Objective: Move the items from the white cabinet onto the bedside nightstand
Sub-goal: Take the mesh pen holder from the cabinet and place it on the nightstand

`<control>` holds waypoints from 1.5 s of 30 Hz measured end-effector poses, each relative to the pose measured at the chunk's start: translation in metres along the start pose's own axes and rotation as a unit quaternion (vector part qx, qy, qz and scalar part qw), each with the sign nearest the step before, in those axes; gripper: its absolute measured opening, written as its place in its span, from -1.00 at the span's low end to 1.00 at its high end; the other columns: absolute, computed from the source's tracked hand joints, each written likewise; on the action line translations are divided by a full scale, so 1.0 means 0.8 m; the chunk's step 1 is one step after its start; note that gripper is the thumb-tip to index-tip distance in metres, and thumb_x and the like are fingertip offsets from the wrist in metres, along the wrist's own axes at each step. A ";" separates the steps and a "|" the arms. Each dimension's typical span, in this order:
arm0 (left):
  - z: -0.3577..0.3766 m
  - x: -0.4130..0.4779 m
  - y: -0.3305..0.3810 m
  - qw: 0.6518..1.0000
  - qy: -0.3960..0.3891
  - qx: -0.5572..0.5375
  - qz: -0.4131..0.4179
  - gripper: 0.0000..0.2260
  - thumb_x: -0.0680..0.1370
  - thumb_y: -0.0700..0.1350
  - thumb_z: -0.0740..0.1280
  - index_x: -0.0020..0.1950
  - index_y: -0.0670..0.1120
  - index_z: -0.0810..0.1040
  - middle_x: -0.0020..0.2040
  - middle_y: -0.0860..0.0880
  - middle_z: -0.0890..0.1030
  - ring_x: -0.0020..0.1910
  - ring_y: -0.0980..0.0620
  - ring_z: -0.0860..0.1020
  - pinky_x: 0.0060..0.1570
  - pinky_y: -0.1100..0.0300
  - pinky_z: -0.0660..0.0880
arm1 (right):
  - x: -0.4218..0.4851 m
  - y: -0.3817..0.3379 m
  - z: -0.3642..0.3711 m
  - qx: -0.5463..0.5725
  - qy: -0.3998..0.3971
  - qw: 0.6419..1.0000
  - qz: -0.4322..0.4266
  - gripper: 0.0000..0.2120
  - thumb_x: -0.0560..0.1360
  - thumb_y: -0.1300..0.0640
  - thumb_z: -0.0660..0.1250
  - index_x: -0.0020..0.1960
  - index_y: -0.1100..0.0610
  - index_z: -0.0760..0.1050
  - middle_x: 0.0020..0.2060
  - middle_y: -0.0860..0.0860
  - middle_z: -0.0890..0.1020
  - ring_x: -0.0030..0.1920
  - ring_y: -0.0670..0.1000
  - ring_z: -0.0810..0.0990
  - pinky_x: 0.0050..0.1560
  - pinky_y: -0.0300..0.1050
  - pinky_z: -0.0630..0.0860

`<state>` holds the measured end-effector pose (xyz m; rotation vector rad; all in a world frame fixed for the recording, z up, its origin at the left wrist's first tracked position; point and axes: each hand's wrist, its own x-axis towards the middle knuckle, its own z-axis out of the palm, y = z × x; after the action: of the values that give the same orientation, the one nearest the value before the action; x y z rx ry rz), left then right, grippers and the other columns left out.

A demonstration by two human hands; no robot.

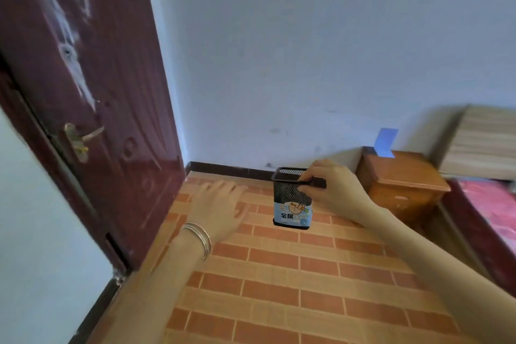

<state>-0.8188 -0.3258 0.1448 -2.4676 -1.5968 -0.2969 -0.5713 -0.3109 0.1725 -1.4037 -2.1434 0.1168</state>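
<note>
A black mesh pen holder [291, 198] with a blue label hangs upright in the air above the brick-patterned floor [279, 288], pinched at its rim by the right hand [332, 190]. The left hand [220, 204], bangles at the wrist, is spread flat and empty beside it. The wooden nightstand [402, 184] stands against the wall just beyond, a blue paper [385, 142] on top.

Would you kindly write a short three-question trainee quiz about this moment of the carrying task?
1. True or false: the pen holder stands on the nightstand.
2. Which of the two hands grips the holder's rim?
A. left
B. right
3. Fill in: the left hand wears ___ at the wrist.

Key: 1. False, it is carried in the air. 2. B, the right hand. 3. Bangles.
</note>
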 end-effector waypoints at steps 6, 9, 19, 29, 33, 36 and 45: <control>0.026 0.137 0.106 0.997 0.029 -0.017 0.065 -0.56 0.57 0.14 0.01 0.32 0.01 0.47 0.18 0.06 0.55 0.18 0.04 0.46 0.15 0.09 0.33 | -0.010 0.138 -0.090 -0.054 0.049 0.997 0.041 -0.89 0.40 0.07 0.45 -0.09 0.04 0.62 -0.31 -0.28 0.41 -0.19 -0.15 0.38 -0.27 -0.16 0.31; 0.042 0.191 0.152 0.992 0.048 -0.036 0.114 -0.53 0.48 0.14 0.01 0.07 -0.04 0.63 -0.08 0.03 0.65 -0.07 0.00 0.58 -0.08 0.06 0.47 | -0.016 0.189 -0.119 -0.063 0.077 0.992 0.073 -0.91 0.36 0.09 0.48 -0.14 0.04 0.62 -0.33 -0.24 0.45 -0.20 -0.10 0.42 -0.27 -0.09 0.39; 0.136 0.354 0.236 0.972 0.057 -0.074 0.214 -0.64 0.44 0.12 0.12 -0.05 0.01 0.65 -0.20 0.09 0.62 -0.20 0.04 0.58 -0.20 0.13 0.49 | -0.027 0.335 -0.130 -0.092 0.061 0.977 0.184 -0.92 0.39 0.09 0.46 -0.13 0.03 0.61 -0.25 -0.16 0.52 -0.15 -0.08 0.46 -0.21 -0.06 0.46; 0.157 0.583 0.268 0.937 0.117 -0.121 0.306 -0.61 0.42 0.07 0.12 0.01 -0.07 0.64 -0.12 0.01 0.63 -0.13 -0.03 0.58 -0.14 0.08 0.50 | 0.086 0.473 -0.171 -0.152 0.130 0.951 0.235 -0.91 0.38 0.11 0.48 -0.13 0.06 0.62 -0.24 -0.11 0.56 -0.22 -0.10 0.45 -0.27 -0.17 0.40; 0.174 0.641 0.295 0.925 0.123 -0.144 0.330 -0.61 0.42 0.05 0.13 0.05 -0.07 0.63 -0.05 -0.01 0.62 -0.05 -0.03 0.57 -0.01 0.09 0.39 | 0.105 0.520 -0.174 -0.160 0.150 0.940 0.261 -0.91 0.37 0.16 0.48 -0.13 0.10 0.63 -0.24 -0.11 0.55 -0.19 -0.06 0.46 -0.25 -0.17 0.39; 0.210 0.670 0.308 0.920 0.115 -0.156 0.341 -0.62 0.43 0.05 0.14 0.06 -0.05 0.63 -0.03 0.00 0.62 -0.02 -0.03 0.57 0.01 0.09 0.40 | 0.109 0.561 -0.164 -0.156 0.134 0.937 0.282 -0.90 0.37 0.13 0.48 -0.12 0.08 0.64 -0.24 -0.14 0.53 -0.19 -0.11 0.46 -0.25 -0.17 0.42; 0.271 0.803 0.394 0.930 0.074 -0.147 0.328 -0.67 0.40 0.04 0.23 0.03 -0.06 0.65 -0.09 0.00 0.64 -0.07 -0.03 0.59 -0.09 0.06 0.51 | 0.134 0.716 -0.184 -0.156 0.103 0.941 0.281 -0.90 0.39 0.09 0.47 -0.12 0.07 0.64 -0.26 -0.19 0.49 -0.27 -0.19 0.41 -0.34 -0.37 0.27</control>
<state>-0.2589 0.1671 0.0925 -2.9357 -0.6341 -0.6227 -0.0609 0.0031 0.1282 -2.0845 -1.5849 -0.1568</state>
